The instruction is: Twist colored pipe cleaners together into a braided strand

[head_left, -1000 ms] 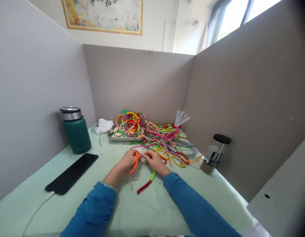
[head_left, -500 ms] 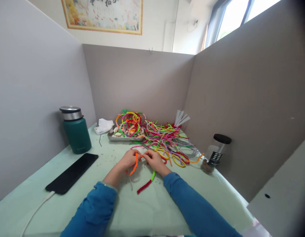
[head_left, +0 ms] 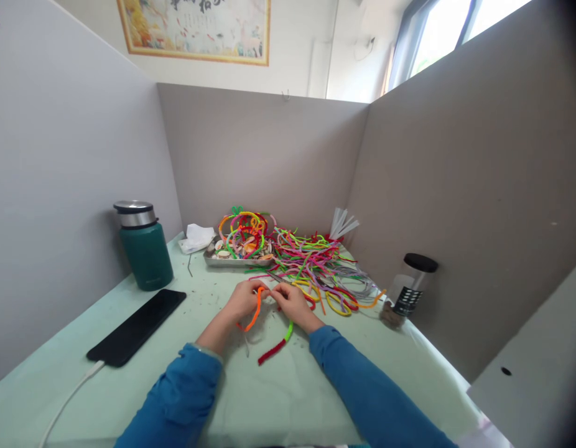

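My left hand (head_left: 244, 298) is closed in a pinch on an orange pipe cleaner (head_left: 257, 316), whose bent length hangs down in a curve below the fingers. Close against it, my right hand (head_left: 290, 300) pinches at the same spot, its fingertips meeting those of the left. The bit between the fingertips is mostly covered. From under my right hand comes a fuzzy green and dark red strip (head_left: 276, 351), its red end toward me; its upper end is hidden. A thin pale piece (head_left: 246, 346) lies below my left hand.
Behind my hands spreads a heap of coloured pipe cleaners (head_left: 311, 255), with scissors (head_left: 275, 275) partly under it. A metal tray (head_left: 236, 263) holds shells and pipe-cleaner loops. A green bottle (head_left: 145, 255) and phone (head_left: 136, 326) are left; a black-lidded jar (head_left: 407, 292) stands right.
The fingertips have drawn slightly closer together, and the orange bit that showed between them is now mostly covered. Everything else stays in place.
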`<state>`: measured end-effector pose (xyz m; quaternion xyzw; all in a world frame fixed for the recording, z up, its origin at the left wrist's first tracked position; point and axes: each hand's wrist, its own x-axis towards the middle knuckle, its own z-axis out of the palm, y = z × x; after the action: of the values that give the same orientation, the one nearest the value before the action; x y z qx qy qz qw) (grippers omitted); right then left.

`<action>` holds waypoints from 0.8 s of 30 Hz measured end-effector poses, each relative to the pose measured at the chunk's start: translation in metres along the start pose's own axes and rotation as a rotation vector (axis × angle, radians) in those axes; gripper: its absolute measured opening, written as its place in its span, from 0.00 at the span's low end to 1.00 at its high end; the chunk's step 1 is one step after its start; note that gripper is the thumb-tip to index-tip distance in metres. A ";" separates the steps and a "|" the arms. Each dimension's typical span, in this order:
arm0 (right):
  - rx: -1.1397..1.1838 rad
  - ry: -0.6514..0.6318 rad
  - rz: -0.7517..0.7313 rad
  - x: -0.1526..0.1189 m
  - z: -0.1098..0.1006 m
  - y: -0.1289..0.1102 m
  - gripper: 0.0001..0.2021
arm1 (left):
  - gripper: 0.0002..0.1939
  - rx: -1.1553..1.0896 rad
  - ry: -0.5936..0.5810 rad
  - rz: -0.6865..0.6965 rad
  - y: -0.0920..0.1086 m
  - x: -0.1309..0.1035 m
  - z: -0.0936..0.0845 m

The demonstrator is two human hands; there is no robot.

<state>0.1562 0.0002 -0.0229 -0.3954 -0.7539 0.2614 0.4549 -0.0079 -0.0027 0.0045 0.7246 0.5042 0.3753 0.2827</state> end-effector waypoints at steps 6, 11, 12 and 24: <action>-0.006 0.005 0.004 0.000 0.000 0.000 0.10 | 0.17 0.004 0.057 -0.011 0.004 0.000 -0.002; 0.025 0.011 0.007 0.001 0.000 0.000 0.10 | 0.15 0.068 0.123 0.009 0.010 -0.001 -0.002; 0.028 0.013 0.009 0.001 0.000 0.000 0.11 | 0.15 0.074 0.123 0.014 0.010 -0.002 -0.002; 0.015 0.011 0.008 0.001 0.000 0.001 0.11 | 0.15 -0.117 0.014 -0.001 -0.005 0.003 0.003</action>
<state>0.1558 0.0009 -0.0232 -0.3964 -0.7480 0.2665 0.4607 -0.0070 0.0019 -0.0001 0.7040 0.4835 0.4092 0.3212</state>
